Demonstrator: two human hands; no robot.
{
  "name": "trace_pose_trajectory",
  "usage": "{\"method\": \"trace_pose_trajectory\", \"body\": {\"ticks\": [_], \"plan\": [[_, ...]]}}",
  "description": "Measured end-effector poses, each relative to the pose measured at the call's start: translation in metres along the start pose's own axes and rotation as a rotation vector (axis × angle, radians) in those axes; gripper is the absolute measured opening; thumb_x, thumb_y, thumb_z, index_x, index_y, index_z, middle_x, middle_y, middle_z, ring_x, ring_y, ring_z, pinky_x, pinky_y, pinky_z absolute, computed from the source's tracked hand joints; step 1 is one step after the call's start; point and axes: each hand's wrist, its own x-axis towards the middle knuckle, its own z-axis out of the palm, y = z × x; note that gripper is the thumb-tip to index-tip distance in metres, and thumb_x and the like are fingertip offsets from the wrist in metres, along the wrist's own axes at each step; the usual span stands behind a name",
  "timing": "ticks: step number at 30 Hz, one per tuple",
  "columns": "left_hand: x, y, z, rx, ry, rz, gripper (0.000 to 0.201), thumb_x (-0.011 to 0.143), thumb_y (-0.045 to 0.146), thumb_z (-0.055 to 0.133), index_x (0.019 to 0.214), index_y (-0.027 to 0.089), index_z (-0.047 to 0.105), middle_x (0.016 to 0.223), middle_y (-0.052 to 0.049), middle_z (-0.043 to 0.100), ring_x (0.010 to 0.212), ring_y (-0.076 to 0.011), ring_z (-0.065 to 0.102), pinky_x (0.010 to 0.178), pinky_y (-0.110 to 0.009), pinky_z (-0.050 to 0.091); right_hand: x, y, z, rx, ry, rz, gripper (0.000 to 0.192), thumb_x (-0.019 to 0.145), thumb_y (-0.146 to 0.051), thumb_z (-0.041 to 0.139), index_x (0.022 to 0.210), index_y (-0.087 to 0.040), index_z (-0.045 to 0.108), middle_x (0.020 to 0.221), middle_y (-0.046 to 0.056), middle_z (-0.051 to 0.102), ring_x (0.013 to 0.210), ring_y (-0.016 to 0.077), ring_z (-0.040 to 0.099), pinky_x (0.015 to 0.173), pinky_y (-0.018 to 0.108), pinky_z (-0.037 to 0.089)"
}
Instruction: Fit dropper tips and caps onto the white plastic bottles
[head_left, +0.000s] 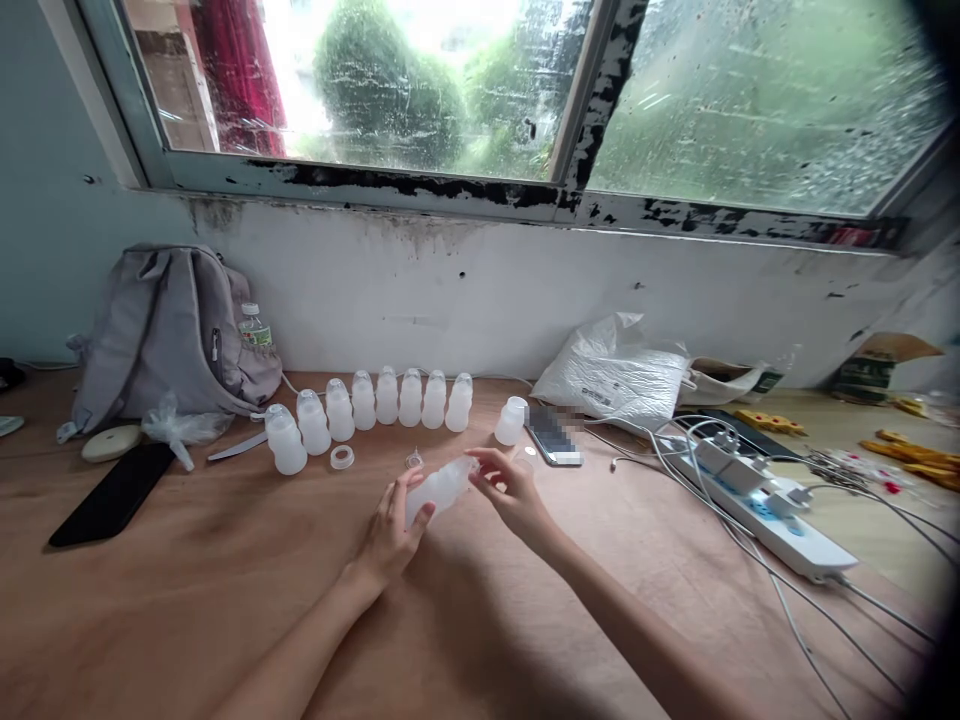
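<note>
— Holding the little white bottle (pixel 441 487) on its side just now; my left hand (pixel 391 530) is wrapped round its base, fingers closed on it, and my right hand (pixel 512 490) has thumb and fingertips pinched together at its neck; whether they grip a cap there I cannot tell.

— Where does it sit against your fingers?

— Between both hands, lifted just off the table (pixel 225 580); the base lies in my left palm, the mouth points toward my right fingertips.

— What makes this go well, do you think?

— I judge that the left should only steady, not squeeze, since the plastic looks soft; the right should turn squarely on the neck, not at a slant; a clear ring (pixel 342 457) and another small clear bit (pixel 414 460) lie just beyond my left fingertips, and the row of bottles (pixel 375 405) stands farther off; the phone (pixel 553 436) lies just past my right fingers; best keep elbows clear.
</note>
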Motion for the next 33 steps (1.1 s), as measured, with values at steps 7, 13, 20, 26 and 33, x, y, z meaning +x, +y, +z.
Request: {"method": "trace_pose_trajectory", "body": {"ticks": [7,13,20,26,33], "plan": [[0.016,-0.043,-0.007,0.343,0.238,0.049,0.037,0.084,0.035,0.040,0.114,0.015,0.045,0.116,-0.013,0.050,0.114,-0.0257,0.039,0.097,-0.043,0.030,0.055,0.005,-0.040,-0.759,0.144,-0.198,0.026,0.083,-0.020,0.044,0.106,-0.023,0.056,0.101,0.008,0.058,0.095,0.0249,0.047,0.080,0.036,0.032],[0.024,-0.069,-0.016,0.545,0.322,-0.017,0.041,0.081,0.037,0.043,0.113,0.012,0.047,0.117,-0.017,0.049,0.116,-0.0318,0.036,0.094,-0.049,0.029,0.107,0.031,-0.045,-0.940,0.166,-0.025,0.027,0.081,-0.017,0.046,0.105,-0.023,0.055,0.098,0.009,0.060,0.095,0.0267,0.045,0.078,0.038,0.029],[0.026,-0.081,-0.021,0.645,0.318,-0.131,0.048,0.081,0.038,0.042,0.119,0.009,0.043,0.123,-0.021,0.046,0.120,-0.0339,0.032,0.095,-0.052,0.024,0.132,0.048,-0.047,-0.932,0.124,0.016,0.027,0.079,-0.015,0.046,0.105,-0.020,0.052,0.098,0.009,0.062,0.092,0.0263,0.049,0.072,0.036,0.032],[0.025,-0.080,-0.018,0.643,0.219,-0.182,0.051,0.082,0.038,0.040,0.120,0.004,0.042,0.125,-0.023,0.044,0.121,-0.0334,0.031,0.095,-0.049,0.027,0.137,0.048,-0.051,-0.945,0.075,0.017,0.025,0.078,-0.017,0.047,0.102,-0.019,0.054,0.097,0.009,0.063,0.092,0.0256,0.049,0.071,0.035,0.033],[0.011,-0.039,-0.001,0.458,0.051,-0.007,0.026,0.082,0.030,0.043,0.101,0.016,0.053,0.104,-0.010,0.057,0.101,-0.0237,0.048,0.085,-0.038,0.040,0.128,0.044,-0.048,-0.950,0.048,-0.020,0.026,0.083,-0.023,0.044,0.108,-0.019,0.051,0.101,0.008,0.061,0.092,0.0241,0.050,0.073,0.033,0.035]]}}
